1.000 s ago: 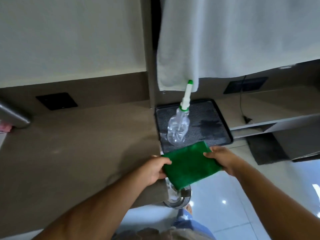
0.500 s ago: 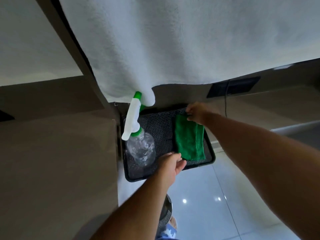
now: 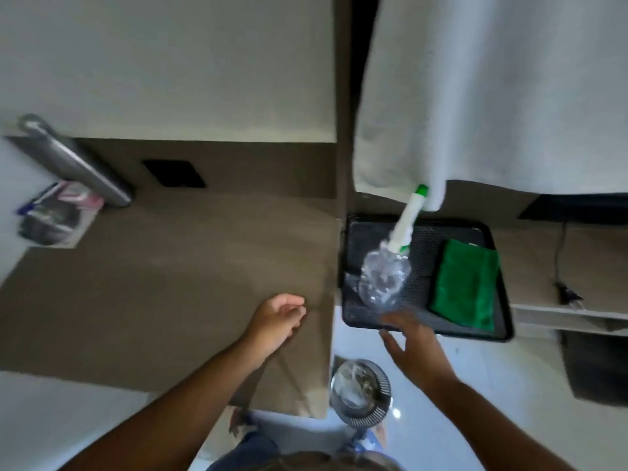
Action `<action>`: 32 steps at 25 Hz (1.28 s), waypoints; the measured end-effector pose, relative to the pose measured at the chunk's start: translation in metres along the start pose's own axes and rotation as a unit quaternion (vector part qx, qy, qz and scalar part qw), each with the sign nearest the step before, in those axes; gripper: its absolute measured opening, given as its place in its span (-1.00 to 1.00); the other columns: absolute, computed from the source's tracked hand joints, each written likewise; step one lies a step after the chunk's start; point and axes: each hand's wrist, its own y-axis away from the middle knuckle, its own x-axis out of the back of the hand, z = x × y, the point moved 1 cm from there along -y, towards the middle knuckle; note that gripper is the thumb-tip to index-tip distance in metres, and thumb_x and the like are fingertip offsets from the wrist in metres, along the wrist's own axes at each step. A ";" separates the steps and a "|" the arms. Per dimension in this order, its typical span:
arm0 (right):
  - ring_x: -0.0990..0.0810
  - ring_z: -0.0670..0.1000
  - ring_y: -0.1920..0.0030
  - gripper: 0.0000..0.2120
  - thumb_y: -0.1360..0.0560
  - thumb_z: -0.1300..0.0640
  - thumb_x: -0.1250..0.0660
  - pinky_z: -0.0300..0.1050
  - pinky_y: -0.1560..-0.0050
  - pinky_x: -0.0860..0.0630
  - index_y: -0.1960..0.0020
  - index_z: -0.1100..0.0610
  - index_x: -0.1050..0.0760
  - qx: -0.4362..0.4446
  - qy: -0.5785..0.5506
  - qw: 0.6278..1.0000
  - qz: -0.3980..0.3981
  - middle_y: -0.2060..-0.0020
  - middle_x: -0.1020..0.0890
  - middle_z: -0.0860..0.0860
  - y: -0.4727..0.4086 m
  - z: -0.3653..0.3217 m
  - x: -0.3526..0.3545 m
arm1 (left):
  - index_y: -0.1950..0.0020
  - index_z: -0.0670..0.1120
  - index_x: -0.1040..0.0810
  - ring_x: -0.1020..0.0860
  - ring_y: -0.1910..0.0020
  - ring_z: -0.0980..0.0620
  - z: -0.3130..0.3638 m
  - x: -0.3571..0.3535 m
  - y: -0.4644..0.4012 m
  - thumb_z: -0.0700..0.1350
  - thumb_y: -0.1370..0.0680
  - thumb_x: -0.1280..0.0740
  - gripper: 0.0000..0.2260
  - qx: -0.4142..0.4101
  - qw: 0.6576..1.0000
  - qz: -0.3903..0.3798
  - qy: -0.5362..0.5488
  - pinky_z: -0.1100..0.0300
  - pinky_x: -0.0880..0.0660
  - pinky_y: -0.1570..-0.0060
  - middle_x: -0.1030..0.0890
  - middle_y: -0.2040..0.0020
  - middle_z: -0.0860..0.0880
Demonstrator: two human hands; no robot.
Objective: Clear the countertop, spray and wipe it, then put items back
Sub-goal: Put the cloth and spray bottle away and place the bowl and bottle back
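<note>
**A:** What's different from a moment ago?

**B:** The folded green microfibre cloth is out of both hands. A second back both hands held it over the near edge of the brown stone-look worktop; half a second back the right hand was laying it down. Now it lies flat on the right half of the black rectangular plastic tray, with nobody touching it.

**A:** And the hands?

**B:** The left hand has come back over the worktop's right end, fingers loosely curled, its grip on nothing. The right hand has pulled back to the tray's near rim, fingers spread, grip empty. Whether it touches the rim I cannot tell; the frame is blurred there.

**A:** Where is the sprayer?

**B:** The clear plastic spray bottle with the white and green trigger head stands on the left half of the tray, just beside the cloth but apart from it. Its nozzle reaches up in front of the hanging white towel.

**A:** So what does that tell you about the task?

**B:** Both cleaning tools are parked and the brown surface in view is bare, so I'd judge spraying and wiping finished. What remains is returning the items. A grey metal cylinder and some blurred packets sit at the far left, off the brown surface, and they may be among those items.
</note>
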 end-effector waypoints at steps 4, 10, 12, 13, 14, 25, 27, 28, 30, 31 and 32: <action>-0.67 0.06 0.00 -0.78 -0.47 0.19 -0.44 -0.20 -0.03 -0.47 -0.11 0.05 -0.63 0.074 -0.037 0.995 -0.059 -0.03 -0.69 0.03 -0.052 -0.125 -0.086 | -0.08 -0.24 -0.61 -0.61 0.08 -0.12 -0.019 0.151 -0.023 -0.25 -0.54 -0.35 -0.85 -0.047 0.984 0.135 -0.108 0.10 -0.53 0.03 -0.66 0.04 -0.18; -0.60 0.14 -0.15 -0.72 -0.53 0.15 -0.39 -0.11 -0.12 -0.46 -0.22 0.18 -0.57 0.128 -0.048 0.987 -0.081 -0.14 -0.64 0.12 -0.198 -0.339 -0.201 | -0.19 -0.25 -0.55 -0.56 -0.16 -0.22 -0.037 0.403 -0.089 -0.22 -0.56 -0.31 -0.77 -0.075 0.935 0.285 -0.199 -0.06 -0.44 -0.22 -0.61 -0.14 -0.25; -0.57 0.15 -0.20 -0.66 -0.52 0.16 -0.41 -0.02 -0.22 -0.46 -0.27 0.20 -0.53 0.132 -0.050 0.987 -0.078 -0.19 -0.61 0.15 -0.245 -0.405 -0.236 | -0.27 -0.17 -0.53 -0.52 -0.23 -0.18 -0.037 0.471 -0.116 -0.14 -0.57 -0.30 -0.72 -0.088 0.905 0.318 -0.270 0.00 -0.40 -0.27 -0.58 -0.23 -0.19; -0.55 0.12 -0.23 -0.62 -0.52 0.15 -0.42 -0.01 -0.27 -0.45 -0.31 0.19 -0.50 0.136 -0.058 0.987 -0.070 -0.22 -0.59 0.13 -0.266 -0.436 -0.250 | -0.28 -0.13 -0.53 -0.51 -0.24 -0.17 -0.033 0.498 -0.129 -0.10 -0.57 -0.29 -0.70 -0.095 0.885 0.333 -0.312 0.00 -0.41 -0.27 -0.58 -0.23 -0.16; -0.53 0.08 -0.27 -0.57 -0.51 0.13 -0.42 -0.02 -0.30 -0.44 -0.35 0.16 -0.46 0.139 -0.062 0.987 -0.057 -0.26 -0.56 0.10 -0.285 -0.465 -0.262 | -0.27 -0.10 -0.53 -0.53 -0.21 -0.16 -0.029 0.520 -0.142 -0.07 -0.57 -0.27 -0.71 -0.101 0.864 0.345 -0.352 0.00 -0.44 -0.24 -0.59 -0.21 -0.14; -0.53 -0.01 -0.02 -0.53 -0.50 0.05 -0.44 -0.08 -0.05 -0.46 -0.32 0.08 -0.34 0.072 -0.068 0.995 0.019 -0.17 -0.58 0.04 -0.377 -0.589 -0.325 | -0.03 -0.08 -0.59 -0.62 0.09 -0.07 -0.073 0.564 -0.204 0.07 -0.58 -0.26 -0.75 -0.148 0.781 0.266 -0.545 0.09 -0.47 0.01 -0.66 0.09 -0.08; -0.55 0.01 -0.01 -0.60 -0.52 0.07 -0.41 -0.09 -0.02 -0.46 -0.28 0.09 -0.35 0.067 -0.073 0.995 0.023 -0.09 -0.58 0.02 -0.377 -0.589 -0.325 | 0.02 -0.08 -0.61 -0.64 0.14 -0.04 -0.078 0.562 -0.200 -0.01 -0.56 -0.32 -0.84 -0.151 0.772 0.260 -0.560 0.11 -0.50 0.11 -0.67 0.14 -0.05; -0.56 0.02 -0.02 -0.61 -0.51 0.08 -0.42 -0.09 -0.01 -0.47 -0.27 0.09 -0.36 0.068 -0.076 0.994 0.024 -0.06 -0.56 -0.01 -0.373 -0.587 -0.323 | 0.04 -0.08 -0.61 -0.64 0.16 -0.03 -0.078 0.560 -0.195 -0.04 -0.54 -0.35 -0.88 -0.151 0.770 0.257 -0.565 0.12 -0.51 0.15 -0.67 0.15 -0.05; -0.56 0.01 -0.02 -0.61 -0.50 0.10 -0.42 -0.14 0.05 -0.46 -0.26 0.10 -0.37 0.073 -0.084 0.993 0.036 -0.04 -0.56 -0.02 -0.360 -0.577 -0.311 | 0.05 -0.07 -0.62 -0.64 0.18 -0.02 -0.079 0.554 -0.183 -0.08 -0.51 -0.40 -0.91 -0.154 0.773 0.249 -0.563 0.11 -0.54 0.17 -0.67 0.17 -0.04; -0.56 -0.01 0.01 -0.61 -0.49 0.12 -0.42 -0.21 0.11 -0.44 -0.26 0.09 -0.38 0.075 -0.092 0.992 0.044 -0.03 -0.56 -0.02 -0.351 -0.569 -0.304 | 0.06 -0.07 -0.62 -0.64 0.20 -0.01 -0.079 0.548 -0.176 -0.09 -0.49 -0.42 -0.92 -0.162 0.777 0.249 -0.555 0.11 -0.56 0.18 -0.67 0.19 -0.04; -0.56 -0.04 0.04 -0.60 -0.48 0.14 -0.42 -0.28 0.18 -0.42 -0.26 0.10 -0.38 0.074 -0.108 0.990 0.054 -0.02 -0.56 -0.02 -0.340 -0.560 -0.294 | 0.07 -0.06 -0.62 -0.64 0.23 0.01 -0.080 0.540 -0.170 -0.08 -0.47 -0.43 -0.91 -0.175 0.781 0.252 -0.545 0.12 -0.57 0.20 -0.67 0.20 -0.04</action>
